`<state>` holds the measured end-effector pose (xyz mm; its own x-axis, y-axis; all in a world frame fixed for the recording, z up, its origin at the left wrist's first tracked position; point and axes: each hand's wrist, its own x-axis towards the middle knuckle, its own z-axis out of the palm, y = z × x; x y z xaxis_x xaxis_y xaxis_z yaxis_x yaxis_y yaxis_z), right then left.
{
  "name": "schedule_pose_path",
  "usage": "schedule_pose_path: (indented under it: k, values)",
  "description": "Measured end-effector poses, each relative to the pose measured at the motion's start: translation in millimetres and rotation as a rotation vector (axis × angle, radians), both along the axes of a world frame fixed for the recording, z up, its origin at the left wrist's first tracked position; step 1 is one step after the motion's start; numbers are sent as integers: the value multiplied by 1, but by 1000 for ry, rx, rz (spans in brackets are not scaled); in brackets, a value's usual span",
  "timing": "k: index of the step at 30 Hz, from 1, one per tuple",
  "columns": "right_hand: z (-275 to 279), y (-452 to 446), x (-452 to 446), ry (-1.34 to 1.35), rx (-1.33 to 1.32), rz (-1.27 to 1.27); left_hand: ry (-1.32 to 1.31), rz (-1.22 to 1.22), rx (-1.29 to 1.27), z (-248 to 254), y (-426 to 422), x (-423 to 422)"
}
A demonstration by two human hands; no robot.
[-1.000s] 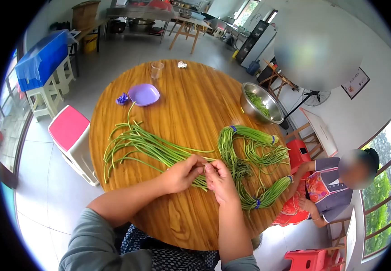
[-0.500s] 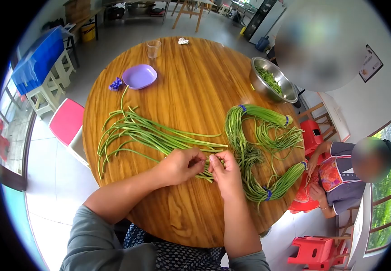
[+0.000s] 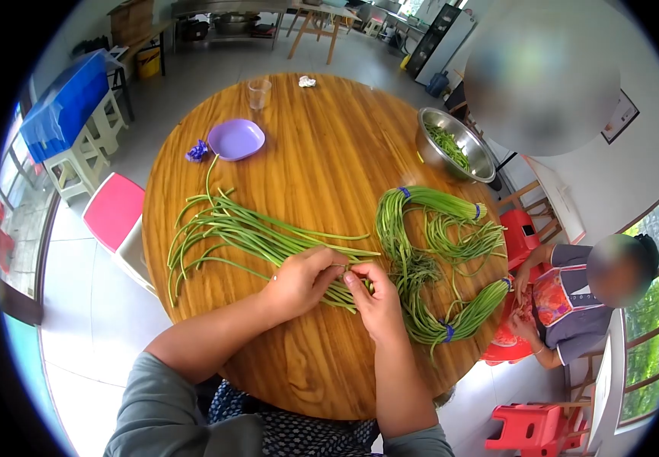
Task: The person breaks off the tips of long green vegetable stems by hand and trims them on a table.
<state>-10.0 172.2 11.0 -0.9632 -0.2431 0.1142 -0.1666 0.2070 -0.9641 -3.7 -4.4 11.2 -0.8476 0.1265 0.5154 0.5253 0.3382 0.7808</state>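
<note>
My left hand (image 3: 303, 283) is closed in a pinch over the right end of a loose pile of garlic scapes (image 3: 257, 228). Fingertip to fingertip with it, my right hand (image 3: 379, 303) is closed as well. A small greenish bit of garlic scape shows between the two hands; its rest is hidden by the fingers. To the right of my hands lie long garlic scapes tied with blue bands, one bundle (image 3: 447, 202) curving at the back and another bundle (image 3: 475, 314) nearer me. Looser, thinner scapes (image 3: 462, 236) lie tangled between them.
On the round wooden table (image 3: 322, 160) are a purple dish (image 3: 237, 140), a bunch of blue bands (image 3: 197, 151), a clear cup (image 3: 259, 95) and a crumpled white scrap (image 3: 306, 81). A steel bowl (image 3: 437, 158) holds cut green pieces. Another person (image 3: 569, 293) sits at the right.
My hands have come together, fingertips now meeting around the small green bit. The view has tilted slightly, so the table sits a little lower. The pile and bundles lie as before.
</note>
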Motion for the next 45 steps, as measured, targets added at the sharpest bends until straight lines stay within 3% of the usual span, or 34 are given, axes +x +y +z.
schedule_pose_path:
  k: [4,8,12,14,16,19,22,26,32,35,37,41,45]
  values:
    - [-2,5,-3,-179,-105,29,137,7,38,-1,0,-3]
    - [-3,1,0,-249,-258,26,101,-8,22,1,-2,-5]
    - [-2,-5,-1,-69,-414,-88,50,33,-19,0,-1,-3]
    - [8,3,-6,-159,-694,-141,35,27,0,-2,0,-4]
    - [6,19,-15,-179,-808,-167,-149,3,90,0,-1,-2]
    - [14,28,-13,-217,-827,-172,-158,-23,138,3,-1,-2]
    - [15,27,-11,-314,-761,27,-59,-26,79,1,-1,-3]
    - [15,23,-5,-391,-662,110,4,-36,58,-1,-4,-5]
    - [13,21,-1,-386,-517,170,-5,-59,45,-2,-3,-3]
    - [11,18,-1,-374,-477,166,-142,-76,102,-1,0,1]
    - [8,15,0,-372,-478,152,-499,-193,530,-7,6,1]
    - [7,13,2,-387,-420,140,-505,-271,774,-12,3,-5]
    - [15,19,0,-392,-532,78,-479,-77,1003,-8,-10,-20]
